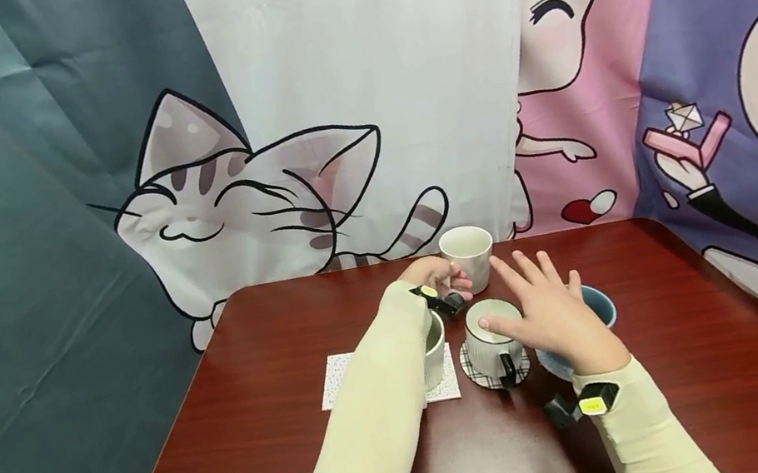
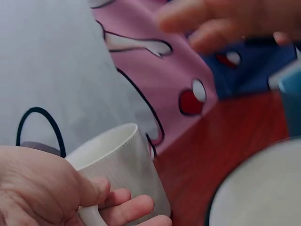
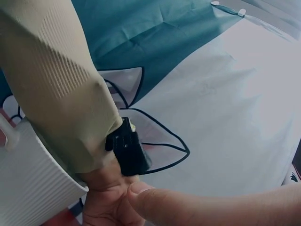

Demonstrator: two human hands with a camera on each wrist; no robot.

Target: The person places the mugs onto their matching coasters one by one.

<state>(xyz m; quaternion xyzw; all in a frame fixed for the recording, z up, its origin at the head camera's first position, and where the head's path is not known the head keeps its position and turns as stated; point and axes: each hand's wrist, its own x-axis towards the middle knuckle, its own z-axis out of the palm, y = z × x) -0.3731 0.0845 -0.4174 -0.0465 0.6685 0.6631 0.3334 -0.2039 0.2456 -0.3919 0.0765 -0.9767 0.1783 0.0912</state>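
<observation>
At the back of the table stands a white ribbed mug (image 1: 477, 266). My left hand (image 1: 435, 274) pinches its handle (image 2: 91, 215) between thumb and fingers. My right hand (image 1: 553, 314), fingers spread and holding nothing, hovers over a white ribbed mug with a black rim and black handle (image 1: 493, 353). That mug sits on a round checked coaster (image 1: 477, 375). Behind the right hand is a blue mug (image 1: 601, 305), partly hidden by it. Under my left forearm, another pale ribbed mug (image 1: 436, 368) shows only its right side.
A speckled white square mat (image 1: 335, 375) lies beneath the left mug, partly covered by my sleeve. The dark red table (image 1: 259, 376) meets a printed cloth (image 1: 349, 64) along its back edge. Both wrists wear small black cameras.
</observation>
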